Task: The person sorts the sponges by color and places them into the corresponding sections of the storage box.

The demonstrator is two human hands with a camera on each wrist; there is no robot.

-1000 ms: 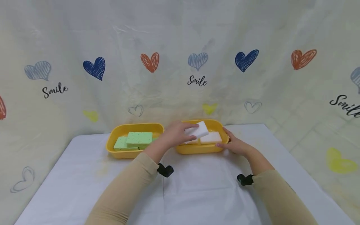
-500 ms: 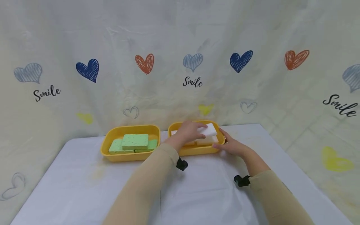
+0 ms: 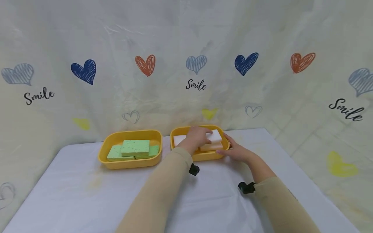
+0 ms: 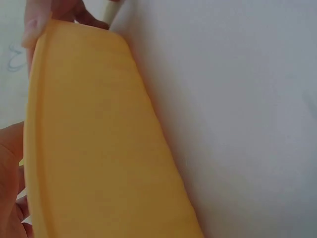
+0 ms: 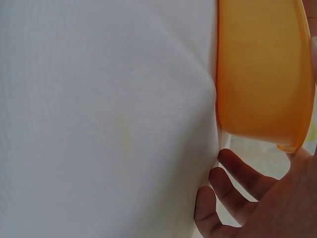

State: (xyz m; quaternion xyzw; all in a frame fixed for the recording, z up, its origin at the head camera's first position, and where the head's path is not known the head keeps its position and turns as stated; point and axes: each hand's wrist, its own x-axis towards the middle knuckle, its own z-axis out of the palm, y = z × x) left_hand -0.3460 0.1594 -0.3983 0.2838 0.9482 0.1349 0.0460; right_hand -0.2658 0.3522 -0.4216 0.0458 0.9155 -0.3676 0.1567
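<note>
In the head view, my left hand [image 3: 197, 137] is inside the right yellow tray [image 3: 204, 157]. Its thumb and a finger pinch a white block, likely a sponge [image 3: 215, 136], which lies on top of another white sponge [image 3: 211, 147]. A further white sponge [image 3: 178, 139] shows at the tray's left end, partly hidden by the hand. My right hand [image 3: 239, 152] grips the tray's right end, with the thumb at the front rim. In the right wrist view, several of its fingers [image 5: 233, 196] curl loosely beside the tray wall.
A second yellow tray [image 3: 131, 164] stands to the left, with a green speckled sponge [image 3: 135, 147] stacked on two others. Both trays sit near the back edge of a table covered in white cloth [image 3: 73, 194]. A heart-printed curtain [image 3: 163, 97] hangs behind.
My left hand has carried the white sponge rightward and lowered it onto the one beneath. The right hand stays at the tray's end. The head view has shifted slightly.
</note>
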